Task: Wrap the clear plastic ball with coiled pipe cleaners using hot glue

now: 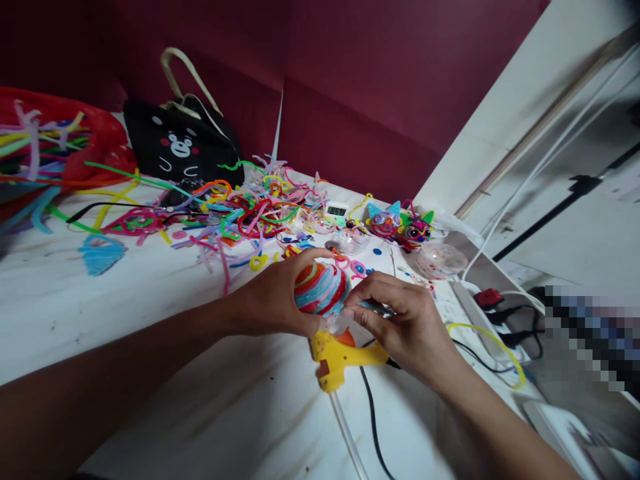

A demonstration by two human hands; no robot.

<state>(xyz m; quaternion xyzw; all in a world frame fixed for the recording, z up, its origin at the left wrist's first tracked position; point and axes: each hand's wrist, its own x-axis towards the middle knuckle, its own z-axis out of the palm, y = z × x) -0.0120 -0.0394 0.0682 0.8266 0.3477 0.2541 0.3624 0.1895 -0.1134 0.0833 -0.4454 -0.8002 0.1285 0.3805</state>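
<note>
My left hand [280,297] is wrapped round a ball [323,289] covered in fuzzy pipe cleaner stripes of orange, light blue, lilac and red. At the ball's right side, my right hand [395,313] is closed in a pinch, fingertips against its lower edge. Something thin and bluish-grey shows by those fingers, too hidden to name. Just below both hands lies a yellow glue gun [333,360] with an orange trigger. A clear glue stick [347,433] sticks out of its back end toward me. Part of the glue gun is covered by my right hand.
Tangled pipe cleaners [255,213] cover the table's back, near a black bag [183,143] and a red plastic bag [100,147]. A small digital timer [336,212], two colourful animal-face crafts [384,220] and a clear plastic half-shell [440,260] stand behind. A power strip [493,323] with cables lies right.
</note>
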